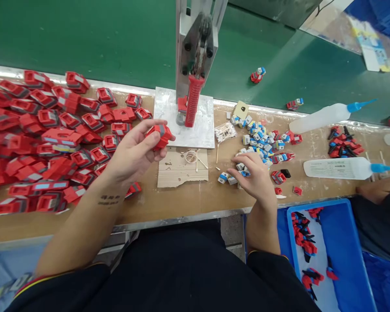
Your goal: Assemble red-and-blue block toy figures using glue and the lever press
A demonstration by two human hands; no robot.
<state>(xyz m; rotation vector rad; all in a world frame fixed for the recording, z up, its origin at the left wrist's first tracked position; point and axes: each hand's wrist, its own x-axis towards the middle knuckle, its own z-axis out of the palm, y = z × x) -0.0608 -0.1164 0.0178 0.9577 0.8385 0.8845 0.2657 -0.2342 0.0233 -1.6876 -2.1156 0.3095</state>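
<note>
My left hand (136,151) holds a red plastic part (160,136) between thumb and fingers, in front of the press plate. On the right, my right hand (254,174) is at the near edge of a pile of small blue and white parts (258,139). Its thumb and fingers curve toward each other over a few of these parts, and whether anything is between the fingertips is hidden. A large heap of red parts (60,134) covers the left of the bench.
A press with a red handle (193,102) stands on a metal plate (203,138). Cardboard (182,175) holds a small dish and swabs. Glue bottles (338,168) lie to the right. Below is a blue bin (352,242). Another person's arm (380,190) is at far right.
</note>
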